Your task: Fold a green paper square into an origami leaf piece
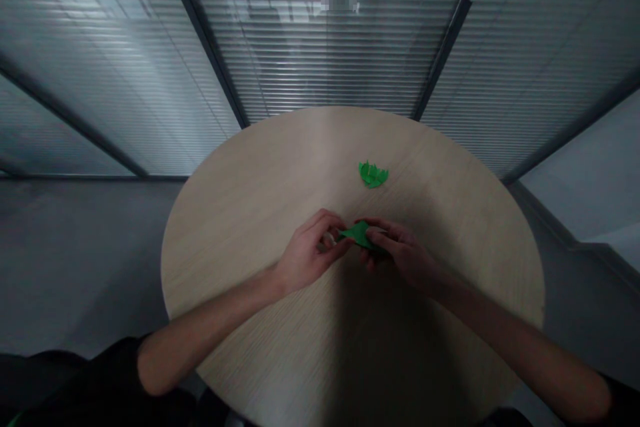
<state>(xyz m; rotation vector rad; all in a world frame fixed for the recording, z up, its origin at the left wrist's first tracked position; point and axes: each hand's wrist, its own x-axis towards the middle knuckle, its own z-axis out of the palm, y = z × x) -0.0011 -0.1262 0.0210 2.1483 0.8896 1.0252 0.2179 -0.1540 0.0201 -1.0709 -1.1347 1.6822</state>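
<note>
A piece of folded green paper (359, 233) is held between my two hands, above the middle of the round table. My right hand (400, 247) grips its wide right side, thumb on top and fingers beneath. At its pointed left end, my left hand (313, 250) pinches with thumb and fingertips. Just beyond my hands lies a green folded-paper piece (373, 175) with several spiky points along its upper edge; neither hand touches it.
The round wooden table (240, 193) stands close to a glass wall with horizontal blinds (325, 60) and dark frames. Grey floor (90, 247) shows on both sides. A dark shadow falls across the table's near right part.
</note>
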